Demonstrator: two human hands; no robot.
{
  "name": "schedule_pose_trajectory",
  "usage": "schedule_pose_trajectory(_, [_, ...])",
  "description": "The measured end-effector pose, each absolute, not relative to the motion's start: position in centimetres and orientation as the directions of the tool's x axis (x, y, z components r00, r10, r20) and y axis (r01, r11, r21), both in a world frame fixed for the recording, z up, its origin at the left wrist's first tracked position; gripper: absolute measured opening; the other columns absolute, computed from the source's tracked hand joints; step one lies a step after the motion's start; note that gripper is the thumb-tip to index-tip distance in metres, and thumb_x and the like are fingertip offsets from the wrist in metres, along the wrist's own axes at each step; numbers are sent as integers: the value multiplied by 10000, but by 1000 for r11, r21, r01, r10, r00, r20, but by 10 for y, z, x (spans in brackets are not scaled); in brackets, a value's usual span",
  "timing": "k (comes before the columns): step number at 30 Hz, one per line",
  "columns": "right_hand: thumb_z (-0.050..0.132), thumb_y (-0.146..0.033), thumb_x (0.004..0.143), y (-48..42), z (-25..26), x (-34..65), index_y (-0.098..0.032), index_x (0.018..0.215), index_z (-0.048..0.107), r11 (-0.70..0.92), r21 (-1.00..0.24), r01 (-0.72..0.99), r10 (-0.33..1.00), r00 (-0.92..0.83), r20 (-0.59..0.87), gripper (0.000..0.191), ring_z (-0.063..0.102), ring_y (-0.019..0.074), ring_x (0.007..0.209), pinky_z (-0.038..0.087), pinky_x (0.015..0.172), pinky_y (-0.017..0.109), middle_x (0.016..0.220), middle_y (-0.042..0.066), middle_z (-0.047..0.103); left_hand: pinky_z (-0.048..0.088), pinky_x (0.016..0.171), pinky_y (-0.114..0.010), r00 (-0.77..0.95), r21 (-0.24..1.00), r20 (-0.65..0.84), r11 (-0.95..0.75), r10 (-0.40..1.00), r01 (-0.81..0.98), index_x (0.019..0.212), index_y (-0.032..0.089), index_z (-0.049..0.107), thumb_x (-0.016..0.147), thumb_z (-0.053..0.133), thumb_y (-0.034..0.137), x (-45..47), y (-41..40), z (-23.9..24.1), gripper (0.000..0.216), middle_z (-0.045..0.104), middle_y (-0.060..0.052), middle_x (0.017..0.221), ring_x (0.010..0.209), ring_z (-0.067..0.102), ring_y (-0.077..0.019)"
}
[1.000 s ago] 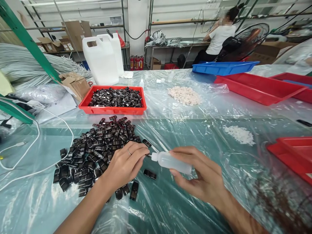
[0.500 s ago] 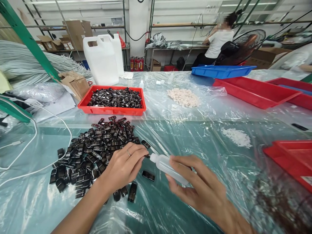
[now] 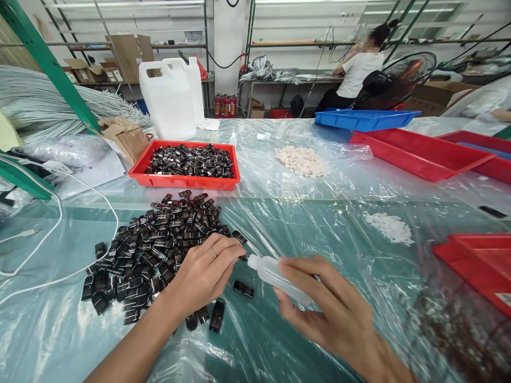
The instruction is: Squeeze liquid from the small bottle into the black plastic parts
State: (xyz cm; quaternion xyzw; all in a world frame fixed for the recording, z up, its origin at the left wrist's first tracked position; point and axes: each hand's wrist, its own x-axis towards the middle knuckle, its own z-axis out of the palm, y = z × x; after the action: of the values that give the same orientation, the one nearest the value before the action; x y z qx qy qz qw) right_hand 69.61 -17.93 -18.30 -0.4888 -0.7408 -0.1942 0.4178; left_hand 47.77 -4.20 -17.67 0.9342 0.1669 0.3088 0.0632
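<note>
My right hand [image 3: 331, 314] grips a small translucent squeeze bottle [image 3: 275, 275], its white nozzle pointing left toward my left hand. My left hand [image 3: 205, 274], with a ring on one finger, pinches a small dark cartridge at its fingertips, right at the bottle's tip. A large heap of small black cartridges [image 3: 155, 244] lies on the plastic-covered table just left of my left hand. A few loose cartridges [image 3: 243, 289] lie below and between my hands.
A red tray [image 3: 159, 180] full of black cartridges stands behind the heap. White jugs [image 3: 171, 98], a pile of beige pieces [image 3: 301, 159], a pile of white pieces [image 3: 389, 227], red trays [image 3: 419, 151] and a blue tray [image 3: 365, 117] are farther off. A person sits at a far bench [image 3: 357, 69].
The bottle has tilted so its body sits lower in my right hand, and the hand has dropped slightly. My left hand stays at the nozzle.
</note>
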Motion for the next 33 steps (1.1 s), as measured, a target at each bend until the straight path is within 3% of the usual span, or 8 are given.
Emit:
schedule_pose_trajectory(3, [735, -121, 921, -178, -181, 693, -240, 1311, 703, 453, -248, 856, 593, -82, 801, 409, 818, 241, 825, 702, 659, 337, 1012, 113, 812, 603, 850, -313, 752, 273, 548, -928, 367, 254, 1169, 218, 552, 1005, 470, 139, 478, -42, -177, 200, 677, -34, 1129, 1021, 651, -159])
schedule_pose_trajectory(6, [749, -154, 919, -175, -182, 693, -280, 1234, 737, 452, -512, 730, 655, 118, 747, 339, 799, 231, 863, 682, 669, 313, 1022, 79, 807, 595, 897, -292, 739, 352, 537, -904, 406, 241, 1195, 222, 522, 1009, 458, 147, 478, -43, -179, 211, 678, -42, 1166, 1055, 674, -151])
schedule_pose_trajectory(9, [827, -329, 937, -169, -186, 696, -287, 1108, 793, 380, -816, 435, 774, 334, 538, 179, 774, 205, 808, 636, 613, 273, 973, 45, 806, 595, 869, -265, 742, 409, 503, -879, 443, 247, 1246, 247, 507, 1029, 448, 194, 478, -43, -183, 230, 698, -22, 1133, 1007, 703, -144])
schedule_pose_trajectory(12, [859, -513, 923, -161, -193, 697, -246, 1043, 805, 230, -971, 61, 884, 404, 235, 298, 673, 158, 673, 585, 581, 261, 858, 21, 766, 602, 776, -226, 731, 465, 479, -847, 485, 257, 1238, 272, 531, 1038, 476, 260, 477, -43, -189, 208, 713, 9, 1066, 921, 715, -132])
schedule_pose_trajectory(17, [880, -597, 866, -155, -202, 692, -210, 1016, 768, 94, -958, -271, 927, 375, -15, 429, 575, 134, 657, 549, 572, 274, 916, 32, 742, 587, 599, -201, 668, 565, 485, -786, 564, 253, 1292, 297, 523, 1004, 563, 453, 478, -44, -192, 330, 679, 27, 1032, 592, 636, -70])
schedule_pose_trajectory(21, [902, -597, 850, -155, -204, 690, -208, 1023, 780, 71, -946, -318, 934, 353, -49, 443, 568, 126, 661, 543, 573, 270, 946, 37, 747, 565, 628, -186, 663, 586, 503, -783, 554, 209, 1117, 275, 615, 1023, 538, 416, 479, -44, -189, 186, 617, 17, 989, 705, 641, -87])
schedule_pose_trajectory(27, [914, -609, 857, -158, -202, 694, -228, 1062, 805, 64, -970, -233, 960, 281, -4, 446, 611, 129, 682, 552, 637, 272, 908, 24, 753, 487, 554, -219, 697, 538, 467, -801, 544, 265, 1040, 259, 515, 1054, 422, 342, 477, -47, -188, 126, 580, 57, 806, 565, 547, -100])
schedule_pose_trajectory(33, [918, -608, 863, -161, -206, 694, -210, 1054, 827, 113, -991, -76, 949, 305, 85, 450, 646, 133, 701, 546, 637, 242, 872, 28, 756, 491, 582, -258, 697, 452, 473, -828, 538, 332, 1149, 252, 454, 1035, 376, 283, 477, -52, -183, 142, 594, 25, 901, 580, 554, -128])
